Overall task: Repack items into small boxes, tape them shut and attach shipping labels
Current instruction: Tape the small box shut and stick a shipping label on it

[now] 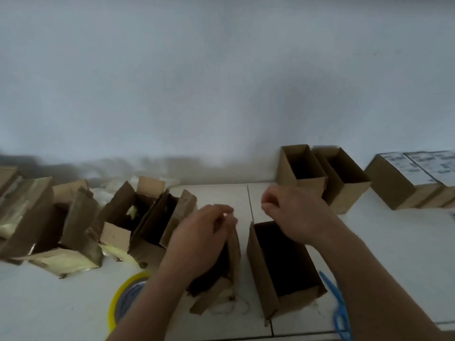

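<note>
White tabletop [394, 242], against a pale wall [221, 70].
- Centre: left hand [199, 235], fingers curled on the flap of an opened box [221, 279]; right hand [295, 212], fingers curled, above an open empty box [283, 267].
- 1 o'clock: two open empty boxes [325, 173], touching.
- 2 o'clock: closed boxes bearing shipping labels [418, 166].
- 9 o'clock: torn-open cartons [73, 225], yellowish contents showing.
- 7 o'clock: yellow tape roll [118, 301].
- 5 o'clock: blue scissors [337, 303].
</note>
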A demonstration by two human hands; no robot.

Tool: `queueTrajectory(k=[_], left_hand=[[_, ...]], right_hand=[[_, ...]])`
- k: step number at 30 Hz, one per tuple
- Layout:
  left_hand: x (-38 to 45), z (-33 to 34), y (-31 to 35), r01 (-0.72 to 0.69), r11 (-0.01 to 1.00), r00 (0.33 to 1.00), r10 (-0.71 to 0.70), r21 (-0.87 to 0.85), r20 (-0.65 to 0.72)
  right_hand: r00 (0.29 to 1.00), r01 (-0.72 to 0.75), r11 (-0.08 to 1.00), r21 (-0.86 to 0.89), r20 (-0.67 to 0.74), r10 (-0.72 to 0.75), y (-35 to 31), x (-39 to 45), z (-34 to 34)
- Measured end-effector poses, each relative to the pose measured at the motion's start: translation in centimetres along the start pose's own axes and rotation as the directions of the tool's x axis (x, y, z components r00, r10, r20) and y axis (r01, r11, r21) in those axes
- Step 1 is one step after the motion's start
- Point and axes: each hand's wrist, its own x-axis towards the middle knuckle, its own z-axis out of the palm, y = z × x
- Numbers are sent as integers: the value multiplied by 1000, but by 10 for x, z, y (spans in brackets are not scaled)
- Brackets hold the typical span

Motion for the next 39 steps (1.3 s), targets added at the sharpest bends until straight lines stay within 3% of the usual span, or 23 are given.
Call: queueTrajectory(k=[2, 5, 10, 14, 22, 30, 39], left_hand=[[13, -16, -14, 47, 993, 992, -34, 107, -122], [27, -37, -31, 122, 984, 965, -87, 131, -246], [44, -56, -55, 153, 960, 968, -98, 234, -231], [46, -67, -73, 199, 956, 965, -154, 214, -211], [33, -71, -123, 229, 936, 971, -202, 267, -125], [24, -86, -141, 282, 940, 959, -280, 193, -41], [13, -98, -144, 313, 894, 949, -307, 319, -70]], right_hand=[[999, 44, 999, 13, 1, -44, -18, 23, -9], [991, 121, 992, 29, 50, -122, -50, 65, -5], [977, 181, 981, 75, 103, -189, -89, 128, 40], [963, 195, 973, 124, 162, -214, -103, 160, 69], [960, 48, 942, 331, 246, -135, -133, 193, 121], [908, 118, 990, 78, 395, -139, -150, 220, 150], [832, 241, 970, 17, 510, -216, -166, 227, 157]])
